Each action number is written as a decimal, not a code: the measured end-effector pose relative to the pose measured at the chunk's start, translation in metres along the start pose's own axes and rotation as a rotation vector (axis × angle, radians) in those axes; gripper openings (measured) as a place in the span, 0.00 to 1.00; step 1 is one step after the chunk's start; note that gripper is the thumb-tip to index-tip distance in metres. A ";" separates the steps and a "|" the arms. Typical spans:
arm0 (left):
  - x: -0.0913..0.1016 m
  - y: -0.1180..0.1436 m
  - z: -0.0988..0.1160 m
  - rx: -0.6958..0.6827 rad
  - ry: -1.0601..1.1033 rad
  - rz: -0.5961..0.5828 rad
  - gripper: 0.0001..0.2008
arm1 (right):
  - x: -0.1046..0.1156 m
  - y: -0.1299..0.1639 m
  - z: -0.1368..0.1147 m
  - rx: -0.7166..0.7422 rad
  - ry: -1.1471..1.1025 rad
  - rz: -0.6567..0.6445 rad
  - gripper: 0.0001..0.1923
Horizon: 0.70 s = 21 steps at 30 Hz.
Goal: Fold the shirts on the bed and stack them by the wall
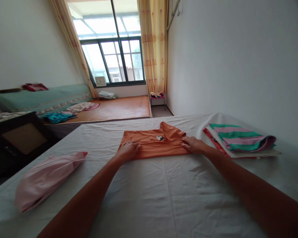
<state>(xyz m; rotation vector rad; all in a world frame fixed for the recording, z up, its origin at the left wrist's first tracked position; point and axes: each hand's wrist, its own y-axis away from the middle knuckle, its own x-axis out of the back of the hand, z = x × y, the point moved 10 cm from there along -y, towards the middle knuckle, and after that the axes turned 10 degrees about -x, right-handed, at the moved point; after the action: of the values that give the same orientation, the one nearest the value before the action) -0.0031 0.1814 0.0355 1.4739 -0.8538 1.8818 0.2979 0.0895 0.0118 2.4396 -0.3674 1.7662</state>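
Note:
An orange T-shirt (151, 150) with a small dark-and-white print lies partly folded on the white sheet, one part sticking up at its far edge. My left hand (129, 149) rests flat on its left end, fingers stretched over the cloth. At the opposite end, my right hand (192, 144) lies on the right edge with its fingers extended. Neither hand shows cloth pinched between the fingers.
To the right is a stack of folded clothes topped by a green-and-pink striped one (240, 136). A pink garment (47, 180) lies left on the white sheet (144, 198). Beyond stand a mat-covered bed (124, 107), a dark cabinet (22, 138) and a small stool (157, 96).

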 end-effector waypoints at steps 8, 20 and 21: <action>0.005 -0.069 0.067 -0.096 0.015 -0.043 0.19 | 0.042 -0.052 -0.013 -0.013 -0.247 -0.011 0.16; -0.044 -0.125 0.059 0.105 0.320 0.204 0.10 | -0.016 -0.075 0.006 -0.157 -0.783 -0.204 0.08; -0.044 -0.124 0.056 0.094 0.341 0.235 0.10 | -0.016 -0.074 0.008 -0.158 -0.817 -0.185 0.08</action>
<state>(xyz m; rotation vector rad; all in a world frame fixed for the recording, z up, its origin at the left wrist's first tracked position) 0.1361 0.2111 0.0179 1.0930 -0.8096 2.2906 0.3198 0.1609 -0.0022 2.8378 -0.3038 0.5772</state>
